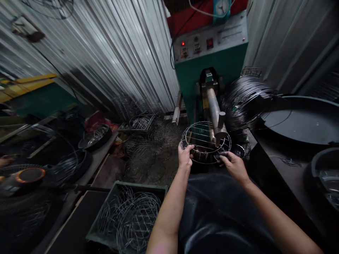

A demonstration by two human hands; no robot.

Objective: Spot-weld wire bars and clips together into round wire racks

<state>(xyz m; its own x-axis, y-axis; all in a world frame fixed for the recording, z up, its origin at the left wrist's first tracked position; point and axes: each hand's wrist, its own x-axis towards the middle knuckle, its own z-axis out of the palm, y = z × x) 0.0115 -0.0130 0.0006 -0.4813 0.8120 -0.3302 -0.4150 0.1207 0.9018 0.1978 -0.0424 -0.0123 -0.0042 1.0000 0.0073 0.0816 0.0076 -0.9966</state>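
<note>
Being held right up at the green machine is a wire rack, left rim clasped by the left hand, right rim pinched by the right hand!

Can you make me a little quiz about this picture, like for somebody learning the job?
1. What is the person's bare left hand holding?
2. True or false: the small round light on the green metal machine glows red.
3. What fills the dark green rectangular bin?
A) Paper
B) Thin silver wire pieces
C) Apples

Key:
1. A round silver wire rack.
2. True.
3. B.
</note>
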